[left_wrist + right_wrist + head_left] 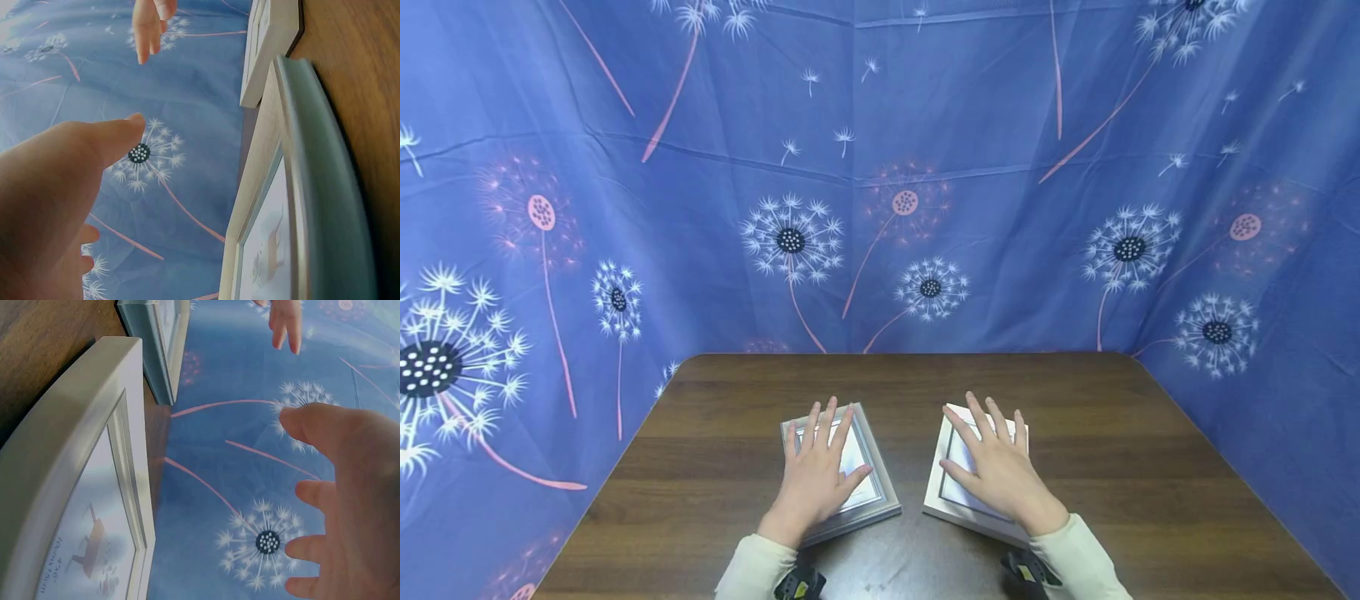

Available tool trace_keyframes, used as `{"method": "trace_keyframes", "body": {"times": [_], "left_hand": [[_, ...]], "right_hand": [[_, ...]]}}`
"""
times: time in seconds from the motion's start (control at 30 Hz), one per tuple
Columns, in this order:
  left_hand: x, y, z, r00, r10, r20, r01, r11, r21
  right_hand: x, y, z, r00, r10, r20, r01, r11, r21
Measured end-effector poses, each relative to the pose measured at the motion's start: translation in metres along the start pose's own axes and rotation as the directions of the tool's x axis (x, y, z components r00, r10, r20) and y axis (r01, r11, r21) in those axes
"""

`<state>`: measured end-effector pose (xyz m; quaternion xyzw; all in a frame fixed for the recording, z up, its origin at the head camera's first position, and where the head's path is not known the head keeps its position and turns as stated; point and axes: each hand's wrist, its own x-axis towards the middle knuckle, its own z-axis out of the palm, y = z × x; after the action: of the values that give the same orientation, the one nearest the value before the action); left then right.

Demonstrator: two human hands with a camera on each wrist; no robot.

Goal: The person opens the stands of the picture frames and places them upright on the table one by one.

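Note:
A grey-green picture frame (880,467) lies flat on the table, left of the middle, turned at a slant. My left hand (817,473) hovers over it with fingers spread, and a gap shows between thumb and frame in the left wrist view. To the right lies a white picture frame (934,483), slanted the other way. Above that one is my right hand (1000,471), its fingers also spread and straight, holding nothing. The right wrist view shows the white frame's printed insert (94,544) behind its pane. Both hands partly hide the frames in the head view.
The brown wooden table (715,433) has rounded far corners. A blue curtain (1000,125) with dandelion prints hangs behind it and along both sides. A strip of bare tabletop separates the two frames. Dark straps (801,581) sit at both wrists below pale sleeves.

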<state>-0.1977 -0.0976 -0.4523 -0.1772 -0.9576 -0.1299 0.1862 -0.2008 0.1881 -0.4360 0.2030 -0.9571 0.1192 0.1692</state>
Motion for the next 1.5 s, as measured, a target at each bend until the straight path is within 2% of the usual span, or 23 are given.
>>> {"method": "trace_keyframes", "body": {"times": [0.23,0.57,0.83,0.97,1.23,1.5], "left_hand": [[0.003,-0.010,-0.002,1.000,-0.021,-0.008,0.021,1.000,0.008],[0.004,-0.027,0.001,0.997,-0.024,-0.080,0.025,1.000,0.018],[0.006,-0.040,0.003,0.992,-0.036,-0.120,0.036,0.999,0.000],[0.007,-0.046,0.003,0.993,-0.054,-0.107,0.055,0.999,0.001],[0.010,-0.060,0.005,0.993,-0.091,-0.077,0.092,0.996,0.015],[0.013,-0.073,0.011,0.992,-0.115,-0.057,0.118,0.992,0.038]], "right_hand": [[0.008,-0.003,0.004,0.998,-0.065,-0.028,0.063,0.997,-0.044],[0.021,-0.010,0.008,0.982,-0.183,-0.051,0.177,0.980,-0.094],[0.031,-0.014,0.018,0.964,-0.263,-0.028,0.256,0.956,-0.144],[0.035,-0.018,0.023,0.960,-0.278,0.009,0.276,0.948,-0.159],[0.045,-0.030,0.029,0.951,-0.308,0.033,0.310,0.940,-0.143],[0.050,-0.038,0.037,0.953,-0.289,0.093,0.302,0.938,-0.173]]}}
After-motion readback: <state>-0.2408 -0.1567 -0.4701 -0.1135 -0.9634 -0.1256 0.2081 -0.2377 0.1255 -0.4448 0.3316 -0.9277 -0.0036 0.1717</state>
